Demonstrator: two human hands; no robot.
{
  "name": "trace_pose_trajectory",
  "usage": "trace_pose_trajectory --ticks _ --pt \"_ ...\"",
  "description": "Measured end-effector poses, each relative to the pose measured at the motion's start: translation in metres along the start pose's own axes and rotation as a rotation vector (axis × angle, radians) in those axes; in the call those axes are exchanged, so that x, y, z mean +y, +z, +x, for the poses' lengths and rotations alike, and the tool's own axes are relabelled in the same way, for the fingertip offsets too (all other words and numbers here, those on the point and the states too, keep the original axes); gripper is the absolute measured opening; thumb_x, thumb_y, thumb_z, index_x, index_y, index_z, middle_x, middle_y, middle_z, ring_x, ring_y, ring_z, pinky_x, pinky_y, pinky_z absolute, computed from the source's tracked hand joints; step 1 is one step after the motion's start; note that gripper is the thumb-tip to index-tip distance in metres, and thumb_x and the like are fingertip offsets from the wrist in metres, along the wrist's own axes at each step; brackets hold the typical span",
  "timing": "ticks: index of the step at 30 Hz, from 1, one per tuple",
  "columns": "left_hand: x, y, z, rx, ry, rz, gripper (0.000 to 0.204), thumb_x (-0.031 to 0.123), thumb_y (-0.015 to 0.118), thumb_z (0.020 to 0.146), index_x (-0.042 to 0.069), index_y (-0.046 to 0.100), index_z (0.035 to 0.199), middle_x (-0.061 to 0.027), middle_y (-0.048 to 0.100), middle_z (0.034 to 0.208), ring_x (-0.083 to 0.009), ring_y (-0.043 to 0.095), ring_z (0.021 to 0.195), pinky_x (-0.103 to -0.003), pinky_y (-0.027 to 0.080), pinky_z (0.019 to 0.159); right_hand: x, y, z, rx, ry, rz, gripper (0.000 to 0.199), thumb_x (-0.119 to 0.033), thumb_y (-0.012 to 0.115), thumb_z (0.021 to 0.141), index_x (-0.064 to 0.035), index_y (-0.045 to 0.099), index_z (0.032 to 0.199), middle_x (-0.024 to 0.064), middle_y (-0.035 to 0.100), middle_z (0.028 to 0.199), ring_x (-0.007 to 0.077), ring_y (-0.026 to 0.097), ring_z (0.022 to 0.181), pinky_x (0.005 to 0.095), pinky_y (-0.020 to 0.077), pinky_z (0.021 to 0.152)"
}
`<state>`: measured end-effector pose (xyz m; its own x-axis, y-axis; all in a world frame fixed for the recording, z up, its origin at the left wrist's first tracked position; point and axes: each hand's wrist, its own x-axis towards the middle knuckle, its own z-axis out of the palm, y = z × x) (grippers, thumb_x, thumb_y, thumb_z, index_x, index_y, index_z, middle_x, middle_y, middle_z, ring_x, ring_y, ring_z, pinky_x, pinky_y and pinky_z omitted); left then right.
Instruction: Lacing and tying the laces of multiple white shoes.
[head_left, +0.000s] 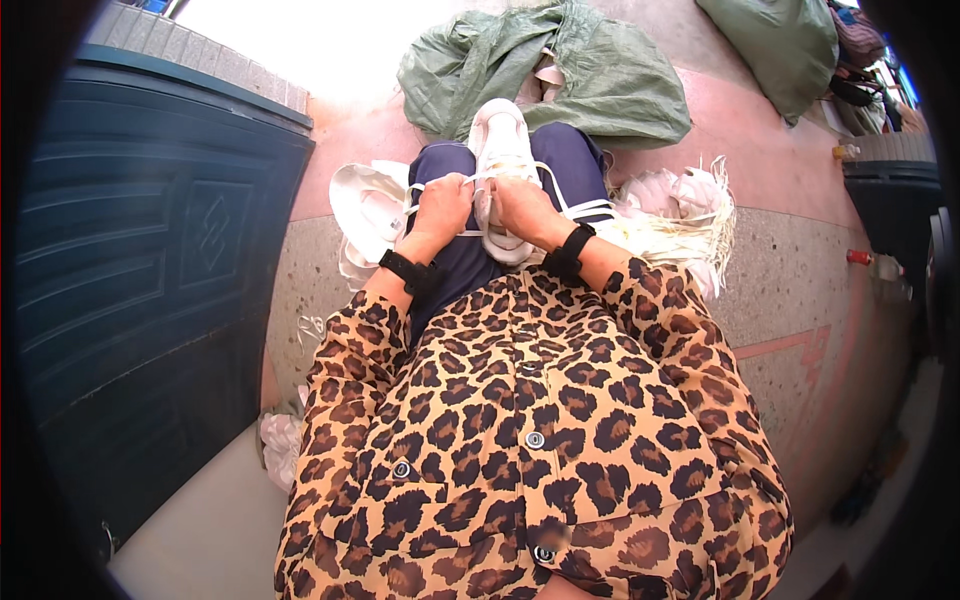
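Note:
A white sneaker rests lengthwise on my lap, its toe pointing away from me. White shoelace runs from it, with loose loops to both sides over my dark trousers. My left hand is closed at the shoe's left edge, pinching the lace. On the other side my right hand has its fingers closed at the shoe's opening, where lace also passes; its fingertips are partly hidden. Another white shoe lies beside my left knee.
A green woven sack lies beyond my knees, with another green sack at the far right. Right of my lap sits a bundle of pale laces with white shoes. A dark blue door stands at the left.

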<state>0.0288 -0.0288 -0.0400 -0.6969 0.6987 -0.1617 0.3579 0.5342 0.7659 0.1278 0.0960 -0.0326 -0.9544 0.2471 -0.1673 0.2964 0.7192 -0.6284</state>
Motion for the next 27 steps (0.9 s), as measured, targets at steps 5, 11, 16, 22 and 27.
trace_pose_trajectory --ticks 5,11,16,22,27 --pt "0.003 0.009 -0.003 -0.024 -0.022 0.070 0.024 0.019 0.050 0.082 -0.002 0.058 0.075 -0.0159 0.056 0.064 -0.0272 0.054 0.056 -0.036 0.043 0.052 0.007 0.014 0.008 0.026 -0.025 0.129 0.013 -0.009 0.052 0.073 0.0000 0.060 0.077 0.0211 0.060 0.075 0.0345 0.061 0.072 0.0409 0.0477 0.063" --pt "0.016 -0.004 -0.003 0.106 -0.090 -0.108 0.020 0.016 0.045 0.085 -0.001 0.056 0.086 -0.0083 0.057 0.060 -0.0148 0.049 0.035 -0.028 0.041 0.036 -0.001 -0.008 0.008 -0.126 -0.106 0.078 0.013 -0.007 0.051 0.073 0.0017 0.058 0.078 0.0204 0.060 0.073 0.0366 0.059 0.068 0.0427 0.0459 0.061" --pt "0.024 -0.019 -0.005 0.342 -0.298 -0.442 0.018 0.010 0.038 0.086 -0.001 0.053 0.091 -0.0124 0.057 0.068 -0.0182 0.049 0.033 -0.031 0.042 0.035 -0.026 -0.131 -0.031 -0.373 0.115 0.901 0.018 -0.019 0.048 0.088 -0.0038 0.055 0.083 0.0004 0.051 0.058 0.0092 0.050 0.050 0.0253 0.0451 0.058" --pt "0.024 -0.002 0.010 -0.004 -0.039 0.030 0.019 0.018 0.055 0.077 0.003 0.060 0.089 -0.0193 0.058 0.083 -0.0325 0.056 0.082 -0.039 0.044 0.074 -0.071 -0.233 -0.066 -0.017 -0.300 1.348 0.021 -0.020 0.040 0.093 -0.0021 0.050 0.090 -0.0068 0.036 0.053 0.0023 0.034 0.044 0.0230 0.0437 0.074" --pt "0.027 -0.016 0.018 -0.005 0.022 0.040 0.020 0.018 0.057 0.076 0.002 0.061 0.088 -0.0177 0.059 0.081 -0.0300 0.057 0.077 -0.036 0.045 0.070 -0.080 -0.224 -0.062 0.040 -0.373 1.375 0.024 -0.023 0.039 0.093 -0.0035 0.051 0.084 -0.0067 0.036 0.053 0.0025 0.031 0.044 0.0222 0.0426 0.069"
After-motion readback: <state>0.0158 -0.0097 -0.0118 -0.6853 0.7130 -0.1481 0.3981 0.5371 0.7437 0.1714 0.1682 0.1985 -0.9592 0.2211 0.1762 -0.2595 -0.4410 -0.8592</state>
